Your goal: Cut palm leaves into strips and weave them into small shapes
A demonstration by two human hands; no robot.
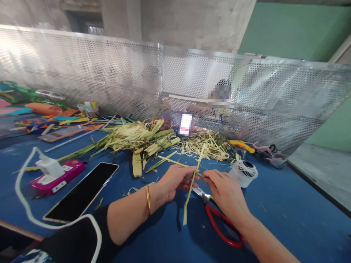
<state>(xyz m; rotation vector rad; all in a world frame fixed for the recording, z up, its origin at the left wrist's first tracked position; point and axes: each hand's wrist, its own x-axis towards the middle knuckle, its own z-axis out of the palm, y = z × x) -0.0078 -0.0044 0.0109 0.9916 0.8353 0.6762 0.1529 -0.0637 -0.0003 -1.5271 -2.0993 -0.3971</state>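
Observation:
My left hand (175,180) and my right hand (223,190) meet over the blue table (279,204), both pinching a long pale green leaf strip (189,193). The strip runs from near the leaf pile down toward me, crossed by another thin strip at the fingers. Red-handled scissors (219,226) lie on the table under my right hand. A gold bangle sits on my left wrist.
A pile of palm leaves (139,138) and cut scraps (208,146) lies behind the hands. A spool of white thread (244,172) stands to the right. A phone (82,191), a pink power strip (56,177) with white cable and coloured papers (55,117) are left. A perforated metal screen (246,95) backs the table.

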